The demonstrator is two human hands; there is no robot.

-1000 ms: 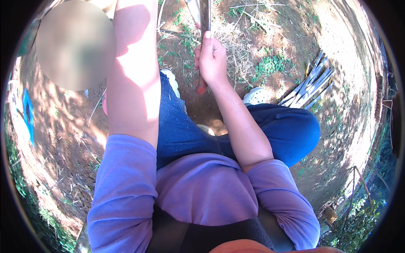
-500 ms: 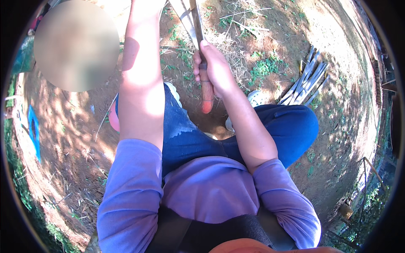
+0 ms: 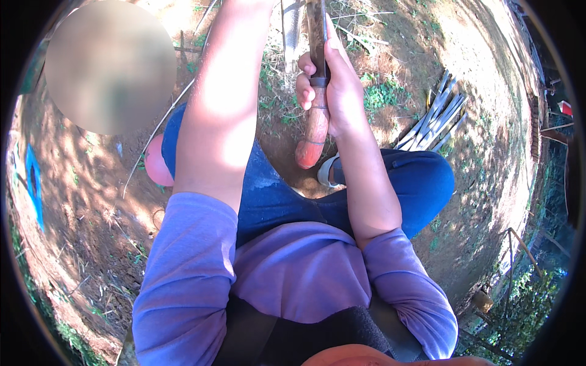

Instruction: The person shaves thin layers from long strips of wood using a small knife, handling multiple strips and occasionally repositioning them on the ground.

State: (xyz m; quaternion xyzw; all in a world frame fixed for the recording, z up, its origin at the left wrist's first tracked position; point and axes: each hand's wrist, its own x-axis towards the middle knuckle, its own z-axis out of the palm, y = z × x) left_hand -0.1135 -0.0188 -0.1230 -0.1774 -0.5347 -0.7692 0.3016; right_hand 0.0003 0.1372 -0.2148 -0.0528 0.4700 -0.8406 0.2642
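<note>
My right hand (image 3: 342, 85) is closed round a large knife (image 3: 314, 125), at the place where its blade joins the wooden handle. The handle is reddish at its butt, which hangs down toward my lap. The dark blade runs upward and leaves the picture at the top edge. Beside the blade, on its left, a pale flat strip (image 3: 290, 33) also reaches the top edge. Its upper part is cut off. My left forearm stretches up past the top edge, so the left hand lies outside the picture.
A bundle of long grey strips (image 3: 432, 119) lies on the ground beyond my right knee. By my left leg sits a rounded pink thing (image 3: 159, 161), with a thin pale stick (image 3: 160, 130) nearby. A blue object (image 3: 34, 186) lies far left. Dry grass and weeds (image 3: 386, 93) dot the soil.
My right hand and the knife have shifted to the right, and the knife now looks larger and more upright. My left forearm has swung right. The pale strip has moved away from the hand.
</note>
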